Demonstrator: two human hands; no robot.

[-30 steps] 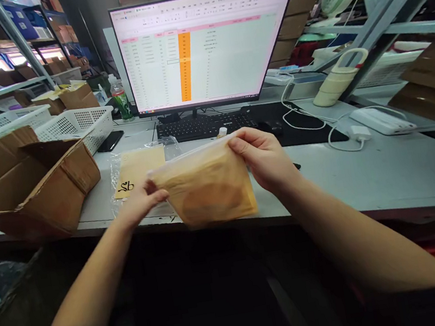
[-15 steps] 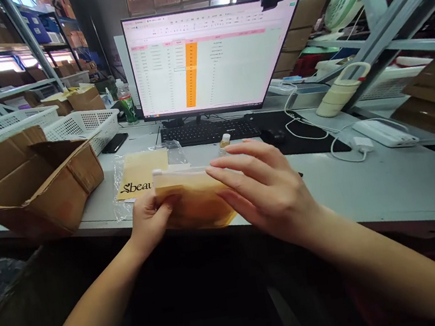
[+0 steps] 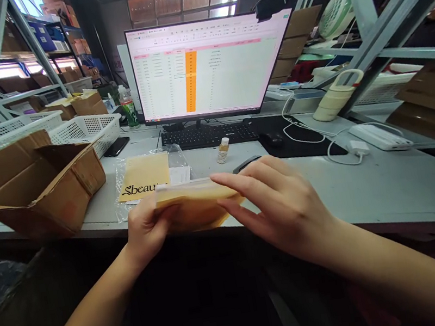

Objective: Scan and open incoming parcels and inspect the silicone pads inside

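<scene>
A yellow, see-through zip pouch [image 3: 196,210] is held over the desk's front edge, its whitish zip strip along the top. My left hand [image 3: 148,226] grips its left end, thumb in front. At the right end, my right hand [image 3: 276,197] has the pouch between its thumb and fingers, the index fingertip on the zip strip. What is inside the pouch cannot be made out. Behind it lies a clear plastic bag with a yellow printed card [image 3: 147,174]. A small white-capped bottle [image 3: 223,151] stands beyond the pouch.
An open cardboard box [image 3: 42,204] stands at the left, with white baskets [image 3: 91,130] behind it. A monitor [image 3: 236,72], keyboard [image 3: 209,137] and mouse [image 3: 274,139] occupy the back. A dark curved object [image 3: 247,164] lies behind my right hand. Cables and a power strip [image 3: 381,137] lie at right.
The pouch's top has tipped, so its front looks shorter. My right index fingertip has come down onto the zip strip, its fingers less spread. The small bottle now shows fully.
</scene>
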